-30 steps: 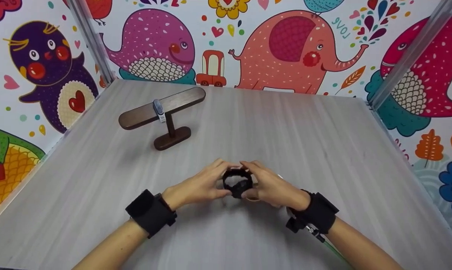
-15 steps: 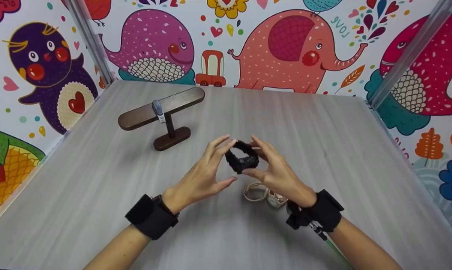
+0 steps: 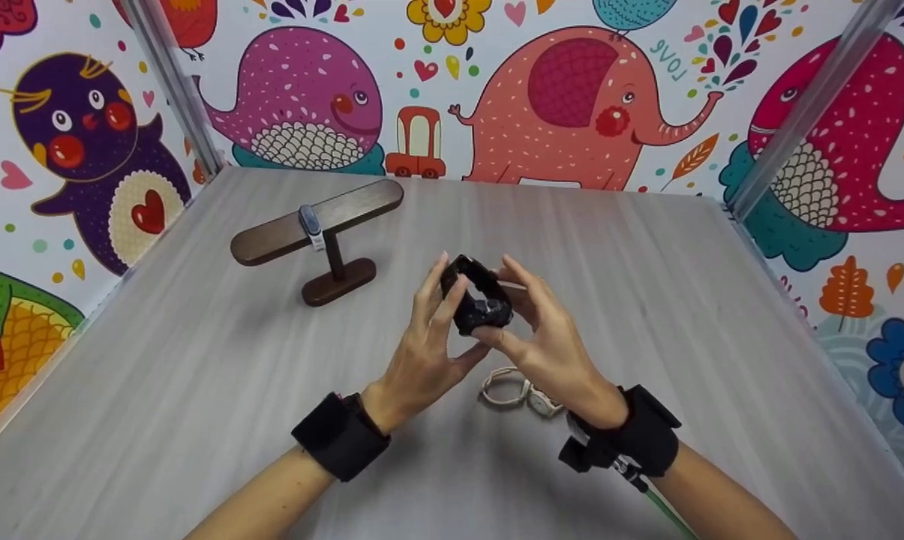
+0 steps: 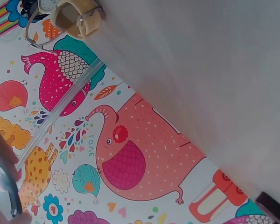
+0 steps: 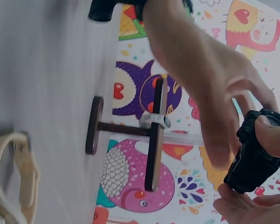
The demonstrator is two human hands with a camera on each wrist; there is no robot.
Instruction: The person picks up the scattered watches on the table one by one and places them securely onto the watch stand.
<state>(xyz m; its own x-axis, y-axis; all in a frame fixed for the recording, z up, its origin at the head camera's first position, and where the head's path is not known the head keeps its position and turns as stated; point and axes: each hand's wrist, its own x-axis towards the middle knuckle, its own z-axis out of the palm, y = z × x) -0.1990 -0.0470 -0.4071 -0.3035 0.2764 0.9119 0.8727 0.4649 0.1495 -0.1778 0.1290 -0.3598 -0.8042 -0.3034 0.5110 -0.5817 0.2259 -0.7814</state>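
A black wristwatch (image 3: 488, 309) with a looped strap is held up over the table between both hands. My right hand (image 3: 560, 349) pinches it, thumb along the case and fingers on the far side; the right wrist view shows the black watch (image 5: 255, 161) between that thumb (image 5: 274, 139) and the fingers. From the other side my left hand (image 3: 429, 341) grips the strap, one finger reaching over it into the loop and its thumb low beside the case. On the table under my right hand lie a cream strap (image 3: 503, 388) and a pale watch dial (image 3: 545, 403), partly covered.
Back left stands a dark wooden T-shaped display stand (image 3: 339, 281) with a grey-blue fitness band (image 3: 310, 223) around its crossbar. Printed cartoon walls (image 3: 557, 112) enclose the grey table (image 3: 632, 285). A green cable (image 3: 665, 510) runs from the right wrist camera.
Both hands have lifted the black watch up and forward from low over the table, uncovering the cream watches. The left hand came away from the strap, then closed on it again.
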